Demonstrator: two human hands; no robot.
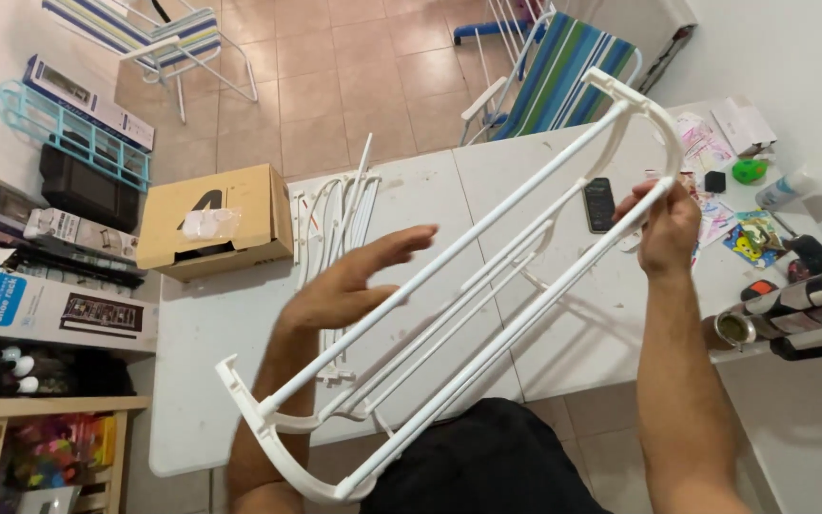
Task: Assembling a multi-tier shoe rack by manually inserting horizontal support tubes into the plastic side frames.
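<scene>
— Closest to the lens, what do you see?

— Curved end of a white plastic rack frame (449,314), down by the person's dark lap. Its long rails run diagonally up to a second curved end at upper right, held in the air over the white table (221,381).

— Who has hold of it?

— Right hand (666,227) is wrapped around one rail just below the upper curve, fingers closed on it. Left hand (359,276) is flat and open behind the rails, fingers straight and held together, thumb apart; I cannot tell whether it touches the frame.

— Room to move?

— Near table edge runs under the lower end of the frame, with bare tabletop beneath the middle. Loose white rods (340,214) lie on the table beyond the left hand. A dark phone (599,204) lies just beside the right hand, and papers and small bits crowd the right edge.

— Any containers?

— Tan cardboard box (216,221) at the table's far left corner, closed, with a clear plastic bag on its lid; contents are hidden. Printed cartons are stacked at the left wall. Striped folding chairs (568,76) stand on the tiled floor beyond the table.
</scene>
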